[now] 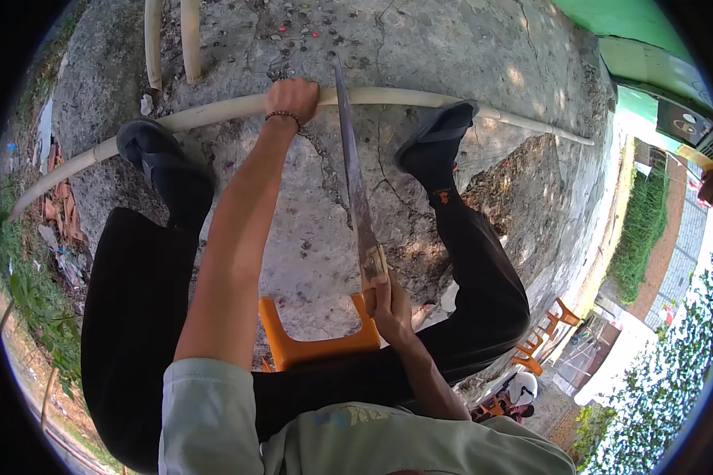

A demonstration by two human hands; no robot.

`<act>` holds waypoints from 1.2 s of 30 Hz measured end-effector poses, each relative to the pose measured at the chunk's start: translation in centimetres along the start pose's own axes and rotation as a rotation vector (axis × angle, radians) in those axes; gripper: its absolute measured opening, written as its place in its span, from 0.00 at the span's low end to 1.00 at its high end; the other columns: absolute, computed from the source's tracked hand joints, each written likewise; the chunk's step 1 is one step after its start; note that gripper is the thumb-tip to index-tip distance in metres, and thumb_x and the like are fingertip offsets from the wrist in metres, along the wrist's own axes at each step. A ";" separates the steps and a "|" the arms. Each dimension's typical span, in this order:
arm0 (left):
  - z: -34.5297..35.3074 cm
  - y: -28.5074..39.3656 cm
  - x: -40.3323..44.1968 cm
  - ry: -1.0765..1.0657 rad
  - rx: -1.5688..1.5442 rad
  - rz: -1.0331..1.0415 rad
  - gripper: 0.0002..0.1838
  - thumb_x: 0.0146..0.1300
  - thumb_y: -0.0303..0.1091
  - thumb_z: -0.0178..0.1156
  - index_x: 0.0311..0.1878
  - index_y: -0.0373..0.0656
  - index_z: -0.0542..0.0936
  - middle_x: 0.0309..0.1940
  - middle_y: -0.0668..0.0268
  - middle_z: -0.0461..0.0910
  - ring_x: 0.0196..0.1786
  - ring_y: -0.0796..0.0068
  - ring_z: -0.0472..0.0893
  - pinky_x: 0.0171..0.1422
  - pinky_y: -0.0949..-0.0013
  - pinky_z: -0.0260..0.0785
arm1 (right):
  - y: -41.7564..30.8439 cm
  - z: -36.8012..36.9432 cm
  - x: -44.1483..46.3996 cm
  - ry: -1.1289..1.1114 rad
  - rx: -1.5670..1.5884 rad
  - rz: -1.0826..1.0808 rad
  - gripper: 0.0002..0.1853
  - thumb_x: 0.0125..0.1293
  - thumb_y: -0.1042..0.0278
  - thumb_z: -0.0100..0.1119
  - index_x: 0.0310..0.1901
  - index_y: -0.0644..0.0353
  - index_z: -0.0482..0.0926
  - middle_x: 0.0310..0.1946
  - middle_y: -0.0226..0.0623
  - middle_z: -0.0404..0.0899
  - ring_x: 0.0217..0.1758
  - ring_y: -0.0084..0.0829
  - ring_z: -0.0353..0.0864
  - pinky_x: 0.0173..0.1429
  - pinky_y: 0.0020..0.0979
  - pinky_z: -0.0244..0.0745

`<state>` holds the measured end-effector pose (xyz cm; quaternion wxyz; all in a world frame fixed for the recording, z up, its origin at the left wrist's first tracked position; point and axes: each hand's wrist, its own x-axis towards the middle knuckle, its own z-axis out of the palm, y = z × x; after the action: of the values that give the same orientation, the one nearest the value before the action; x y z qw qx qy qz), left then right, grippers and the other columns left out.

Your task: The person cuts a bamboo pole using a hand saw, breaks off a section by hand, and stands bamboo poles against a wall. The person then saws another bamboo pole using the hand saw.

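The person's left hand [293, 99] is closed around a long pale pole [222, 109], fingers wrapped over it, a beaded bracelet [284, 119] at the wrist. The right hand [391, 305] is curled firmly around the handle of a saw [352, 170], whose blade crosses the pole just beside the left fist (whether it has bitten in cannot be told). Both dark-sandaled feet [144, 146] are at the pole, one either side of the blade. Beyond lie cracked concrete [301, 214], two more pole ends [191, 39] and an orange stool [325, 348].
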<state>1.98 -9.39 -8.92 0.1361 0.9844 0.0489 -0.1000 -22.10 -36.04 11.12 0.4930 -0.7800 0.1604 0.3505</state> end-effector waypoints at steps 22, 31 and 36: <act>0.4 -0.2 -0.4 0.154 0.051 0.051 0.12 0.60 0.50 0.67 0.37 0.54 0.87 0.34 0.62 0.87 0.41 0.61 0.88 0.46 0.59 0.80 | -6.0 2.5 14.8 0.056 0.007 -0.252 0.22 0.82 0.53 0.40 0.45 0.64 0.76 0.15 0.24 0.62 0.17 0.19 0.61 0.23 0.27 0.58; -0.9 0.7 -0.5 -0.045 0.029 0.009 0.12 0.61 0.47 0.67 0.43 0.53 0.88 0.38 0.59 0.88 0.43 0.57 0.88 0.46 0.57 0.81 | -0.4 0.0 0.0 0.023 -0.098 -0.105 0.24 0.82 0.49 0.38 0.44 0.65 0.73 0.17 0.23 0.62 0.19 0.13 0.61 0.23 0.25 0.56; 0.3 -0.3 -0.1 0.122 0.063 0.070 0.16 0.59 0.51 0.68 0.42 0.52 0.85 0.34 0.58 0.87 0.40 0.55 0.88 0.42 0.53 0.81 | -5.9 1.9 14.5 0.072 -0.139 -0.291 0.24 0.82 0.52 0.41 0.50 0.70 0.76 0.18 0.36 0.66 0.21 0.26 0.66 0.30 0.36 0.65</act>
<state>1.75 -9.20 -9.29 0.1052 0.9936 0.0196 -0.0368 -9.15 -30.28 4.30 0.4775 -0.8391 0.0389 0.2576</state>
